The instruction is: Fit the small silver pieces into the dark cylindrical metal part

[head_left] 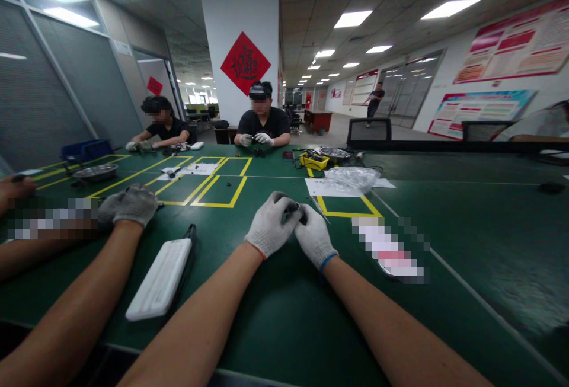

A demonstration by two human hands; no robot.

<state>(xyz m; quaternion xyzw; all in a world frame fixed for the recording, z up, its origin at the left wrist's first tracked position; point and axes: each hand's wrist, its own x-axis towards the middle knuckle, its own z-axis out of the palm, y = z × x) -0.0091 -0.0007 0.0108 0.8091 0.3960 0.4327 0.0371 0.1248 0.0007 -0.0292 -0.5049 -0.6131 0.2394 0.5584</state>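
Note:
My left hand [272,226], in a white knit glove with an orange cuff edge, is closed with fingertips pinched together. Against it is my right hand [315,236], gloved in white with a blue cuff edge and closed too. Between the fingertips of both hands sits a small dark part [303,215]; most of it is covered by the fingers, so its kind is unclear. Both hands are held above the green table [284,304]. Left of my left forearm lies a white power bank [160,280] with a black cable beside it.
A co-worker's gloved hands [133,204] are close on the left. Ahead are yellow tape frames [217,204], clear plastic bags [351,179] on paper, and a yellow tray [313,162]. A blurred-out flat object [391,250] lies at right. Two people sit across the table.

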